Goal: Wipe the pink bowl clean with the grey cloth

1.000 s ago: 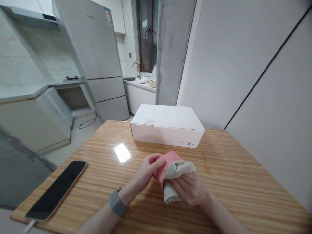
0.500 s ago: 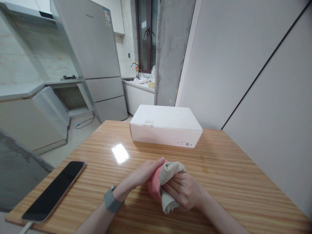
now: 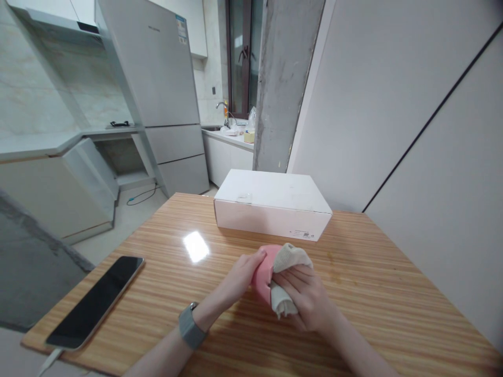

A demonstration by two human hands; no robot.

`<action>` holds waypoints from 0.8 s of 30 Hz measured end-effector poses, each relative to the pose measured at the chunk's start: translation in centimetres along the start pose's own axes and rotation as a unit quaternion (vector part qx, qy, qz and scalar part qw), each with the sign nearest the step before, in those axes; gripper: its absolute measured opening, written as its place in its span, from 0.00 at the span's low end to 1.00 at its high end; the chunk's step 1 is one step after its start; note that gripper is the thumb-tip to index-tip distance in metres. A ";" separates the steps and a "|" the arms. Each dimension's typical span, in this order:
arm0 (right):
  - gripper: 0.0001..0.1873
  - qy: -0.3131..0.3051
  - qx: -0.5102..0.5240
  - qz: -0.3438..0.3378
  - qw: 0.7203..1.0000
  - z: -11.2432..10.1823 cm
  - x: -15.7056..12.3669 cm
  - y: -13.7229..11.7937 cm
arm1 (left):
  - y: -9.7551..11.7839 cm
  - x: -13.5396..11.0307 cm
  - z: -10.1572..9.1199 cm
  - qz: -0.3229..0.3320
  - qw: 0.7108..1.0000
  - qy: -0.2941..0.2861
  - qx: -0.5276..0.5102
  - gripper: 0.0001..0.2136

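Note:
Above the near middle of the table, a pink bowl (image 3: 262, 275) is tipped on its side with its mouth turned right. My left hand (image 3: 240, 277) is closed on its left side, thumb along the top; the other fingers are partly hidden. A light grey cloth (image 3: 293, 256) covers part of the rim and hangs down below it. My right hand (image 3: 308, 298) presses the cloth into the bowl's mouth, its fingertips hidden in the fabric. A grey watch band (image 3: 191, 327) is on my left wrist.
A white box (image 3: 273, 201) stands on the wooden table (image 3: 365, 293) beyond my hands. At left lies a black phone (image 3: 96, 301) with a white cable (image 3: 51, 361). Behind are a fridge (image 3: 168, 99), a sink counter (image 3: 231, 149) and a concrete pillar (image 3: 283, 89).
Both hands have moved slightly up and right with the bowl and cloth, and more of the bowl's rim shows. The whole view has shifted a little.

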State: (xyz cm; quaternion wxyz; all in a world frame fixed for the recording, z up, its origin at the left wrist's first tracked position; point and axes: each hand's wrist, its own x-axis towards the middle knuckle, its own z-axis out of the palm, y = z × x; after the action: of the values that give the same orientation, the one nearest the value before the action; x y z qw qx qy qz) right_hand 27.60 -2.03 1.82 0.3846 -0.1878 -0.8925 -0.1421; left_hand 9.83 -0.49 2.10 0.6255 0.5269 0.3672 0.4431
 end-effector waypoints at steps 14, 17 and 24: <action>0.19 0.002 -0.005 -0.064 0.998 0.9 0.0 -0.9 | -0.3 0.0 -0.1 -0.057 0.996 -0.008 -0.074 0.21; 0.19 -0.020 -0.004 -0.047 0.999 1.1 0.0 -0.8 | -0.4 0.1 0.2 -0.039 0.998 0.041 -0.040 0.19; 0.21 -0.017 -0.055 0.008 0.998 0.1 -0.5 0.2 | -1.1 -0.2 1.5 -0.018 0.978 0.078 -0.192 0.14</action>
State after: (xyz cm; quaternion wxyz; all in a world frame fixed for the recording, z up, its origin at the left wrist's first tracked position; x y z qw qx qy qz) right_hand 27.95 -1.93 1.42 0.3595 -0.2179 -0.8884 -0.1846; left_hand 11.30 -1.22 1.25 0.6924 0.3545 0.3324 0.5333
